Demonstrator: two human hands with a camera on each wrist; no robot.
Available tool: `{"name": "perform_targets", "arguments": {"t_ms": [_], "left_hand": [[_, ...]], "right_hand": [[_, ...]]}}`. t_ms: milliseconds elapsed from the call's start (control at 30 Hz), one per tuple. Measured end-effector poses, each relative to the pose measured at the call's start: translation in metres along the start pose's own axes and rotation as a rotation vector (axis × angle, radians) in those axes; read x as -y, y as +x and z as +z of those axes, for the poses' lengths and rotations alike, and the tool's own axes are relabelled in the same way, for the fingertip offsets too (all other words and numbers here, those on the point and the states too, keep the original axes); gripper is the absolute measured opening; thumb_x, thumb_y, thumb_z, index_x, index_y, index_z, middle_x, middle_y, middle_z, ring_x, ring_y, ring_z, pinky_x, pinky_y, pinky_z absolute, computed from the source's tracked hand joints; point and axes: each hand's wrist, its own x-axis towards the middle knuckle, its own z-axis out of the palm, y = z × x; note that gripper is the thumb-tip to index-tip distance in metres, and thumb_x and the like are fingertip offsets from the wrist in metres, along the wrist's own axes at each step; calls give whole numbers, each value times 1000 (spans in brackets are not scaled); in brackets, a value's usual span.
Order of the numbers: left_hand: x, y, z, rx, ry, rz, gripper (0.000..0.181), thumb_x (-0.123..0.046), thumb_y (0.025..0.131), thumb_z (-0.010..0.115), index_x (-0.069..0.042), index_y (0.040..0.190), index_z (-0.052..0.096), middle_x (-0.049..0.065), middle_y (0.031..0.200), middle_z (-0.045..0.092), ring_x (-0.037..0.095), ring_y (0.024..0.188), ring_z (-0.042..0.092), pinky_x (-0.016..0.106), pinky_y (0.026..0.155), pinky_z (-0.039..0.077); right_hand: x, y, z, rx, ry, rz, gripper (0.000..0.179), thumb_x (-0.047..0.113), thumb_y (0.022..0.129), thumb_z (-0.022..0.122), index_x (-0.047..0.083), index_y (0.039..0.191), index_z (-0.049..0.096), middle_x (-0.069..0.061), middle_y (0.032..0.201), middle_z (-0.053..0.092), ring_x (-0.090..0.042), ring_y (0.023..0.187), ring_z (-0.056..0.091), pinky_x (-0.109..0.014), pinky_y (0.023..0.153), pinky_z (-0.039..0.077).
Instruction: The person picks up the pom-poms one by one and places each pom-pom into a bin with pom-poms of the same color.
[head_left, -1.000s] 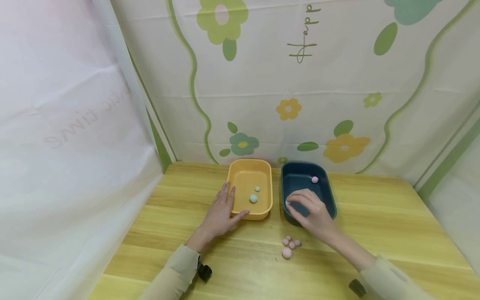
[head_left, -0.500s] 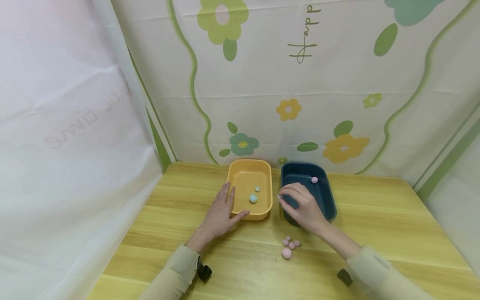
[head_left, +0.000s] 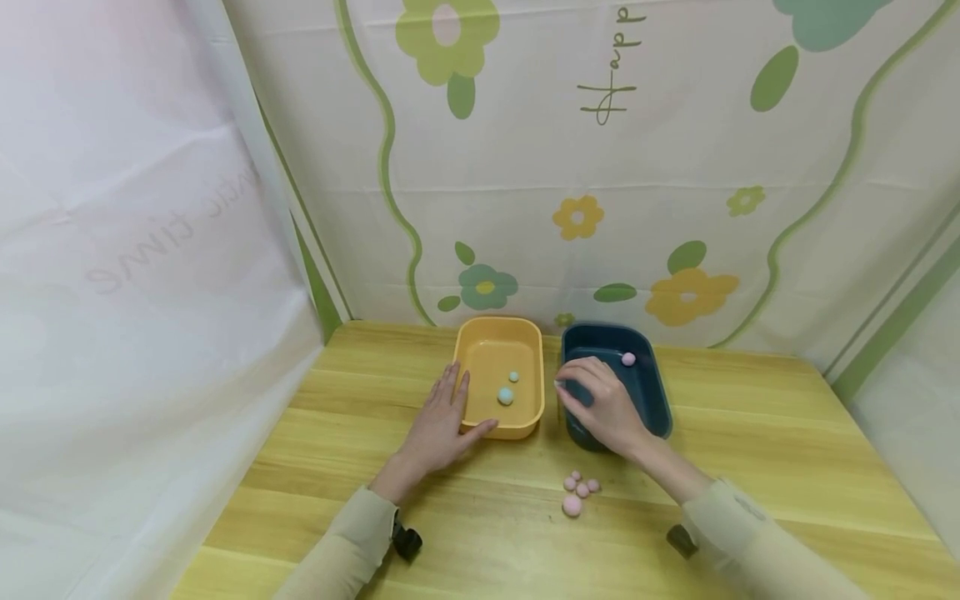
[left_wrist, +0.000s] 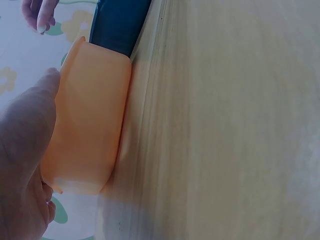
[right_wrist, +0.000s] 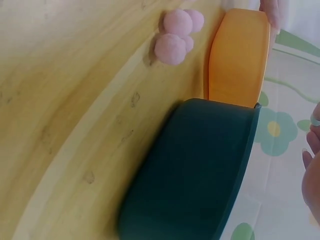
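Observation:
My left hand (head_left: 438, 429) rests with spread, straight fingers against the left side and near corner of a yellow tray (head_left: 538, 367). Two light blue pompoms, a bigger one (head_left: 506, 396) and a smaller one (head_left: 513, 377), lie inside that tray. Over the left rim of a dark blue tray (head_left: 652, 392), my right hand (head_left: 603, 408) pinches a small pale blue pompom (right_wrist: 315, 120) between thumb and fingertips. One pink pompom (head_left: 628, 359) lies at the back of the dark tray; the hand hides part of its floor.
Several pink pompoms (head_left: 572, 505) sit in a cluster on the wooden table (head_left: 480, 533), in front of the dark tray. A white cloth with printed flowers (head_left: 495, 167) hangs behind the trays, and another white cloth (head_left: 150, 333) hangs at the left.
My right hand has moved left, from over the dark tray's inside to its left rim, still pinching the small pompom. The left hand stays in place on the yellow tray.

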Motion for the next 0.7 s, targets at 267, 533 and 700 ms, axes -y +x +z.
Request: {"name": "perform_targets", "arguments": {"t_ms": [267,533,700], "left_hand": [[0,1,-2,-2,14,9,106,-72,107,50,2,174,16,25,185,5,40,174,8,54,142,17],[0,2,-1,0,14,-2,106,-72,107,51,2,174,16,24,185,4,38,174,7,53,142,17],[0,1,-1,-1,13,-6,105,-72,107,52,3,174,18,25,185,5,38,174,8,54,142,18]], "right_hand": [[-1,4,7,18,-28,6,29,-10,81,89,7,102,79,-8,105,78,-25,99,70,-43,87,57],[0,10,15,35,-18,24,26,-8,84,90,7,103,80,-8,105,78,-25,99,70,-48,88,60],[0,12,21,40,-15,26,25,-7,84,90,8,102,79,-7,105,78,-23,99,69,-46,86,59]]}}
